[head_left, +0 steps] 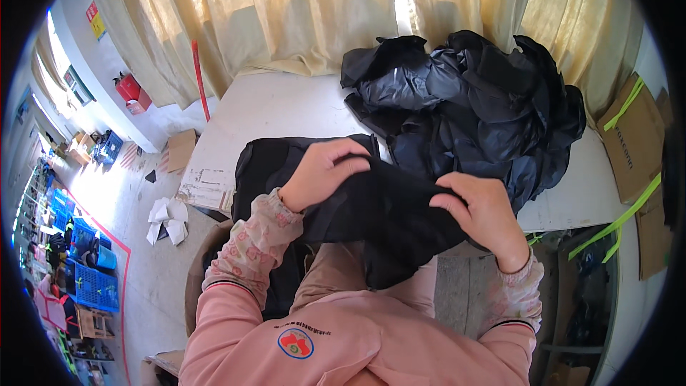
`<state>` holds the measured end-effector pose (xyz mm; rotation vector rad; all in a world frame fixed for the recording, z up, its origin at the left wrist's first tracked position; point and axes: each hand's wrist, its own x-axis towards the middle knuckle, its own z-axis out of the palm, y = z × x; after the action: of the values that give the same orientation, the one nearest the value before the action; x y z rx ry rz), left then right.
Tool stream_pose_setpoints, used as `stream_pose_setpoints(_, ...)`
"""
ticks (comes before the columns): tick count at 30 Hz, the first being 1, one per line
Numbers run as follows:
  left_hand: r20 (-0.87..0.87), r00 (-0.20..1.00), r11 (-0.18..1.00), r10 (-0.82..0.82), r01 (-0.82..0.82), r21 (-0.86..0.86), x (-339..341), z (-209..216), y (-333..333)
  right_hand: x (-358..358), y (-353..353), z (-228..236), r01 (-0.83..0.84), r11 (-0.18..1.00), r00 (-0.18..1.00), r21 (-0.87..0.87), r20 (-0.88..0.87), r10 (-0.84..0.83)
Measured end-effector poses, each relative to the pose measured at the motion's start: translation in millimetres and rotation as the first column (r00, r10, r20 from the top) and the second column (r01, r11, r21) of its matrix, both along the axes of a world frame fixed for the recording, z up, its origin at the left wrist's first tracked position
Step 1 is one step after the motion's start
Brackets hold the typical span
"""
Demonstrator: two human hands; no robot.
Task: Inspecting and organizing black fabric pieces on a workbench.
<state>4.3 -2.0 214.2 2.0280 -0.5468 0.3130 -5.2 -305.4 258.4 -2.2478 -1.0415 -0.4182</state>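
A heap of dark crumpled bags [471,100] lies on the white desk [271,107] before pale curtains [286,7]. Flattened cardboard boxes [632,136] lean at right; blue crates [89,282] stand on the floor at left.

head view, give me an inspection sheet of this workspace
surface: white table, worn at its near left corner, set against cream curtains.
job's things: black fabric piece stretched between both hands over the lap.
clutter: large heap of shiny black fabric on the table's right half.
grips: left hand and right hand each pinch the black piece's upper edge.
cables: nothing seen.
surroundings: brown cardboard boxes with green straps on the right; blue crates, red fire extinguisher and white scraps on the floor at left.
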Motion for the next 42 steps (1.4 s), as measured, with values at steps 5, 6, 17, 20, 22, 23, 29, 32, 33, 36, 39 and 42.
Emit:
stream_pose_setpoints(5,-0.202,0.978,0.979,0.056,-0.094,-0.182,30.7,-65.0,27.9,21.5,-10.4,26.2,0.159,0.982,0.987,0.107,-0.031,-0.156)
stream_pose_setpoints(6,-0.285,0.958,0.994,-0.029,-0.003,-0.110,25.9,-86.8,31.0,26.6,-14.7,33.0,0.160,0.969,0.986,0.186,-0.082,-0.147)
stream_pose_setpoints(17,-0.432,0.862,0.646,-0.266,-0.174,-0.744,-61.0,-218.2,-93.6,36.9,5.9,57.7,0.164,0.575,0.867,0.802,-0.395,0.303)
stream_pose_setpoints(20,-0.344,0.927,0.699,-0.151,-0.146,-0.700,-26.9,-222.9,-104.8,26.7,15.3,63.7,0.163,0.520,0.847,0.838,-0.389,0.361)
stream_pose_setpoints(22,-0.493,0.850,0.499,-0.188,-0.350,-0.793,-6.9,-230.3,-104.3,18.8,15.8,67.6,0.156,0.495,0.824,0.855,-0.389,0.412)
stream_pose_setpoints(23,-0.538,0.821,0.497,-0.191,-0.392,-0.774,-0.5,-233.9,-101.7,15.7,14.6,69.1,0.149,0.482,0.807,0.863,-0.388,0.445)
stream_pose_setpoints(29,-0.223,0.871,0.134,-0.439,-0.182,-0.974,1.1,-221.4,-100.1,16.0,4.4,59.5,0.118,0.465,0.794,0.877,-0.365,0.487)
stream_pose_setpoints(32,-0.176,0.893,0.256,-0.415,-0.072,-0.964,-4.4,-189.8,-92.0,23.3,3.6,46.1,0.168,0.548,0.795,0.819,-0.441,0.415)
stream_pose_setpoints(33,-0.205,0.884,0.263,-0.419,-0.098,-0.960,-4.8,-178.5,-86.0,25.4,3.1,42.4,0.176,0.567,0.796,0.805,-0.455,0.399)
stream_pose_setpoints(36,-0.144,0.848,-0.100,-0.510,-0.224,-0.969,-4.2,-150.4,-64.4,29.5,-0.1,36.9,0.188,0.585,0.804,0.789,-0.465,0.369)
stream_pose_setpoints(39,-0.222,0.928,0.036,-0.300,-0.221,-0.975,-4.8,-133.1,-47.4,29.0,-2.5,38.8,0.188,0.544,0.818,0.817,-0.437,0.374)
stream_pose_setpoints(42,-0.277,0.931,0.020,-0.236,-0.281,-0.960,-4.5,-120.5,-37.6,25.2,-1.7,42.1,0.187,0.543,0.825,0.819,-0.431,0.366)
